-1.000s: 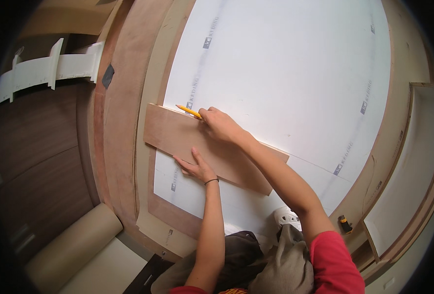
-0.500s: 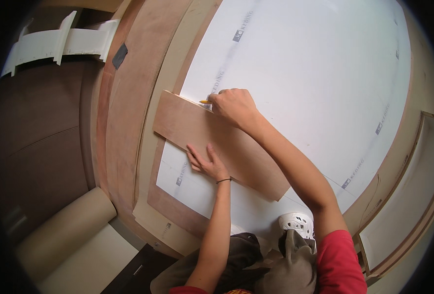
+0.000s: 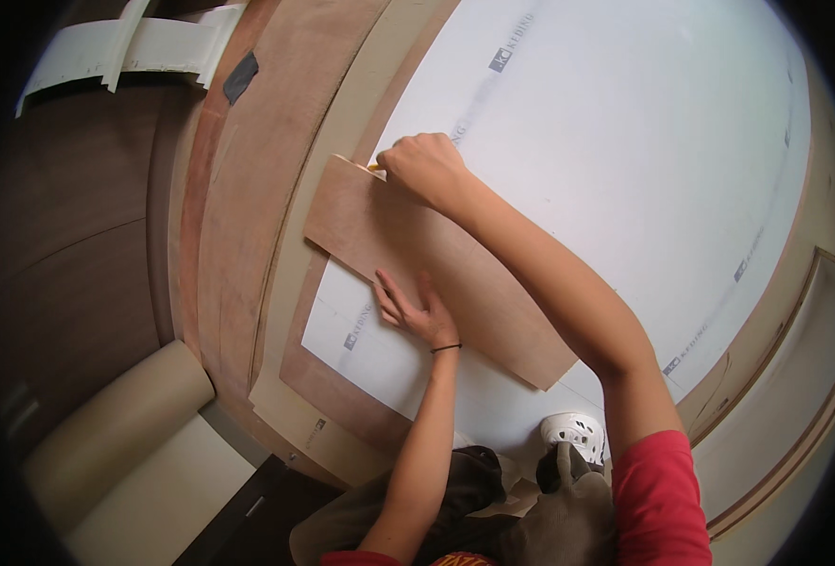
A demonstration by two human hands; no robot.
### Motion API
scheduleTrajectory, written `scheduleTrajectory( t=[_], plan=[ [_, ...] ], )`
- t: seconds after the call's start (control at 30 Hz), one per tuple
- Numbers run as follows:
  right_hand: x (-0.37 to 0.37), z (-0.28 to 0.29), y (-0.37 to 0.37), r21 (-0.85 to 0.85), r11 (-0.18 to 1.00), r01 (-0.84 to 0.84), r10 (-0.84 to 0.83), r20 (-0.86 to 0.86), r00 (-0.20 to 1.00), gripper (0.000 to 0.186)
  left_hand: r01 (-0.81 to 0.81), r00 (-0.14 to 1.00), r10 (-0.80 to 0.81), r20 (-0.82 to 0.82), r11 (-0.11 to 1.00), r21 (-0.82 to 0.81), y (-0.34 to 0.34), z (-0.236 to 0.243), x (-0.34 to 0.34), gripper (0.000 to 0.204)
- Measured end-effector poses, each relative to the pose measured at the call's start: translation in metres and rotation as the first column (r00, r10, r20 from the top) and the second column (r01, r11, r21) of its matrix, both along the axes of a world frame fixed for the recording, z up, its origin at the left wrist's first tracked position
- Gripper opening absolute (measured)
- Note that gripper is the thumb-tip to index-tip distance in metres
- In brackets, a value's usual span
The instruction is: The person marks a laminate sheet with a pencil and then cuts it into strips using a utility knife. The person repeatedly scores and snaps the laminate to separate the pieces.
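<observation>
A long brown wooden board (image 3: 446,259) lies slantwise across a large white film-covered sheet (image 3: 644,132). My left hand (image 3: 419,313) rests on the board's near edge with its fingers spread, holding nothing. At the board's far edge, close to its left end, my right hand (image 3: 424,168) is closed round a yellow pencil (image 3: 375,168). Only a short piece of the pencil shows beside the fingers; its point at the edge is hard to make out.
Brown wooden panels (image 3: 257,160) run along the left, with a dark patch (image 3: 240,77) on one. A beige roll (image 3: 125,415) lies at lower left, and white slotted pieces (image 3: 158,52) at upper left. My white shoe (image 3: 573,432) stands at the sheet's near side. A framed panel (image 3: 776,406) leans at right.
My right hand has slid left along the board's far edge with the pencil, nearer its left end. My left hand stays on the near edge. The whole view has shifted slightly.
</observation>
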State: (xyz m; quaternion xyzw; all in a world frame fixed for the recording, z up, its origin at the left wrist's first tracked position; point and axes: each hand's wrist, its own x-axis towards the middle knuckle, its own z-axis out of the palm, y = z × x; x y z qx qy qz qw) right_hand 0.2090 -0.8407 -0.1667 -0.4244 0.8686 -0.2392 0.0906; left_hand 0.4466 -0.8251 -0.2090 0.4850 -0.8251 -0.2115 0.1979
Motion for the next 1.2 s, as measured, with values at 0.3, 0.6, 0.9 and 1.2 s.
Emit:
scheduleTrajectory(
  t=[0.3,0.6,0.9,1.2],
  plan=[
    [0.017,0.01,0.036,-0.035,0.997,-0.064,0.063,-0.03,0.998,0.008,0.012,1.0,-0.013,-0.023,0.998,-0.059,-0.006,-0.006,0.006,0.071],
    [0.099,0.107,0.236,0.342,0.897,0.282,-0.396,0.332,0.856,0.018,0.025,0.998,-0.032,-0.06,0.994,-0.103,-0.016,-0.017,0.006,0.075],
    [0.312,0.059,0.45,0.168,0.337,0.927,-0.938,0.144,0.315,0.019,-0.048,0.988,0.056,0.141,0.997,-0.059,-0.051,-0.017,0.003,0.08],
    [0.379,0.039,0.545,0.183,0.15,0.972,-0.989,0.015,0.15,0.033,0.286,0.873,-0.026,0.486,0.835,-0.471,-0.2,0.074,-0.056,0.082]
  ],
)
